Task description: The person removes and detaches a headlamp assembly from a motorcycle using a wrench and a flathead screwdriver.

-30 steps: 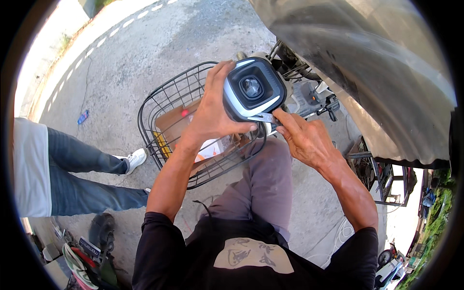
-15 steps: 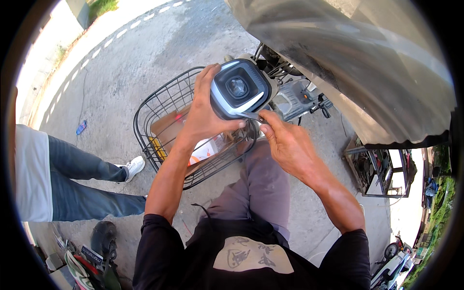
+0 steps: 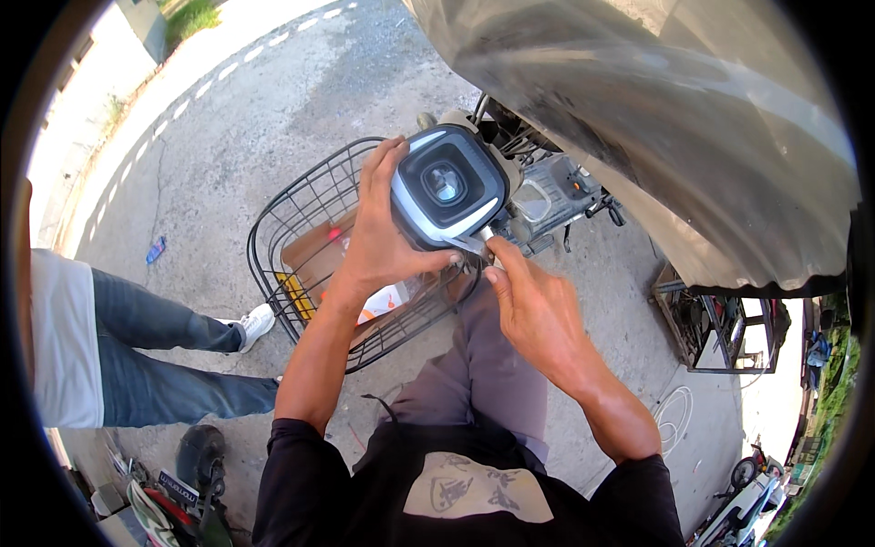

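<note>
A squarish headlight [image 3: 444, 182] with a round lens, black face and silver trim sits at the front of a parked vehicle. My left hand [image 3: 372, 232] grips its left side, fingers up along the edge and thumb under the lower rim. My right hand [image 3: 527, 283] is closed on a slim, flat, metal-coloured tool [image 3: 468, 244], whose exact kind I cannot make out. The tool's tip meets the headlight's lower edge, close to my left thumb. Below is the vehicle's black wire basket [image 3: 283, 205], holding an open cardboard box [image 3: 314, 251], a white-and-orange package [image 3: 385, 301] and something yellow [image 3: 293, 294].
Grey plastic sheeting [image 3: 656, 118] hangs over the vehicle at the upper right. A person in jeans [image 3: 173, 314] stands at my left. A metal rack [image 3: 711, 319] with parts and a coil of pale hose [image 3: 674, 419] are on the right. Another vehicle's wheel [image 3: 200, 447] is at lower left.
My right hand has shifted slightly left and down, and the tool's angle against the headlight's lower edge has changed. My left hand keeps its hold.
</note>
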The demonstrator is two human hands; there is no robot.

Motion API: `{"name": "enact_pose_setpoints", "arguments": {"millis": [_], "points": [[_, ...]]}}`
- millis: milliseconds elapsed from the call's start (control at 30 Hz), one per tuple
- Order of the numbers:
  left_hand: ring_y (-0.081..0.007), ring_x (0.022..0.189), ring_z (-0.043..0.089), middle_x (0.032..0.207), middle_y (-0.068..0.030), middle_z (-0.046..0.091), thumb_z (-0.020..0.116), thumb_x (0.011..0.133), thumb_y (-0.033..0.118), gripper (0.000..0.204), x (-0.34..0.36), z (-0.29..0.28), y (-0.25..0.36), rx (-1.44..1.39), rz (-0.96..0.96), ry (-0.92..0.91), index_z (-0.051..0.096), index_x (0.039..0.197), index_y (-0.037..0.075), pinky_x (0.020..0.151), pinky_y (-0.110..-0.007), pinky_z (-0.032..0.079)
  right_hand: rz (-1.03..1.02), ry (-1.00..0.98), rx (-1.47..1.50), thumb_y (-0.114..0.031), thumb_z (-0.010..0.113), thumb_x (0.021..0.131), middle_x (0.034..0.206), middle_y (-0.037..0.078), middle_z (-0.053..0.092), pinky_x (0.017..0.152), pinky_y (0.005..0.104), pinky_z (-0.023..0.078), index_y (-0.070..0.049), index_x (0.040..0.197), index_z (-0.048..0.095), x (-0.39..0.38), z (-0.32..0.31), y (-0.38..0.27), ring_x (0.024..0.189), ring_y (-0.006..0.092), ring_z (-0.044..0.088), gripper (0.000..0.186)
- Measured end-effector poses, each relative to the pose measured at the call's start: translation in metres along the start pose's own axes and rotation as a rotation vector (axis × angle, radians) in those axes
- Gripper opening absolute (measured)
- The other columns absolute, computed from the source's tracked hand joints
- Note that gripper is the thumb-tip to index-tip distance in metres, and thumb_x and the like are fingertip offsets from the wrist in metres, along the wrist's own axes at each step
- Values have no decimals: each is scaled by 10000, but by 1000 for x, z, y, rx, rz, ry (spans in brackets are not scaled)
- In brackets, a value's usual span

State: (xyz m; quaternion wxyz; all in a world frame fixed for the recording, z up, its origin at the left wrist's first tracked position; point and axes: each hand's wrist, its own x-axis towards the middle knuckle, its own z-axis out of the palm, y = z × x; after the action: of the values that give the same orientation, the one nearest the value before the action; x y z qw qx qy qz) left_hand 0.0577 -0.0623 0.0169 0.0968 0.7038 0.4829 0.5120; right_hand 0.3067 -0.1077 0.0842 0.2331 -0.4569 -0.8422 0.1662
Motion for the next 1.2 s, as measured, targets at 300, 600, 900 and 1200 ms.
{"name": "enact_pose_setpoints", "arguments": {"millis": [300, 600, 900, 1200], "points": [[-449, 1568, 376, 1684, -263, 352, 1065, 547, 476, 1357, -6, 2, -4, 14, 85, -9, 376, 1627, 27, 1263, -529, 371, -68, 45, -21, -142, 722, 1012, 939, 142, 714, 540, 457, 538, -87, 1395, 602, -14, 25, 34, 666, 383, 690, 404], [-525, 1508, 396, 1654, -276, 397, 1057, 533, 356, 1221, -12, 4, -4, -9, 124, 12, 472, 1561, 52, 1235, -634, 344, -178, 137, 49, -92, 745, 957, 915, 108, 701, 526, 390, 528, -46, 1351, 637, -22, 52, 63, 621, 303, 669, 411], [-478, 1552, 374, 1670, -235, 360, 1062, 578, 458, 1254, -14, 0, 1, 100, 88, -63, 412, 1596, 122, 1258, -646, 323, -192, 193, 30, -136, 809, 892, 849, 75, 646, 502, 366, 491, -49, 1381, 668, -25, 62, 68, 590, 244, 637, 516], [-444, 1606, 287, 1705, -240, 291, 1030, 633, 557, 1242, -14, 7, -2, 27, 88, -46, 396, 1603, 109, 1277, -558, 356, -182, 205, -8, -155, 797, 915, 848, 70, 594, 513, 379, 510, -48, 1378, 664, -22, 53, 57, 591, 246, 631, 493]]}}
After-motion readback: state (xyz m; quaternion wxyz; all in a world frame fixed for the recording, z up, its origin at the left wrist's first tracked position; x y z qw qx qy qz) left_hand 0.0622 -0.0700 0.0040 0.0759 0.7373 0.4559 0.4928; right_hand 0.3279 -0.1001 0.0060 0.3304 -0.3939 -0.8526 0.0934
